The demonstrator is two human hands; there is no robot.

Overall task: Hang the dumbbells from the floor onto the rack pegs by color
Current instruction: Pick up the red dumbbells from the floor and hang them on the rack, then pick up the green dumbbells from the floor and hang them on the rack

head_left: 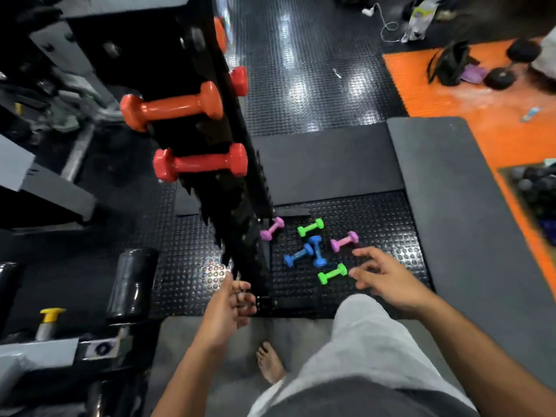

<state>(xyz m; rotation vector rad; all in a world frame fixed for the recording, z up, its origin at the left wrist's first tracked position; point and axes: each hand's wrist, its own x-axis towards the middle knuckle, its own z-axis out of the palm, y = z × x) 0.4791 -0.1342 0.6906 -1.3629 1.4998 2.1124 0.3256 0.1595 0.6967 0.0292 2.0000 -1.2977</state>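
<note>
A person stands over a studded black floor mat, right hand reaching down with fingers spread and empty, just beside the nearer green dumbbell. The left hand hangs at the foot of the black rack, fingers loosely curled; it appears to hold nothing, though blur leaves that uncertain. Six small dumbbells remain on the floor near the rack's base: a second green dumbbell, two crossed blue dumbbells, a pink dumbbell and another pink one touching the rack's foot. Higher up, an orange dumbbell and a red dumbbell already hang from pegs. The pickup appears to be starting; the next move likely calls for closing round the green handle and finding a free lower peg.
</note>
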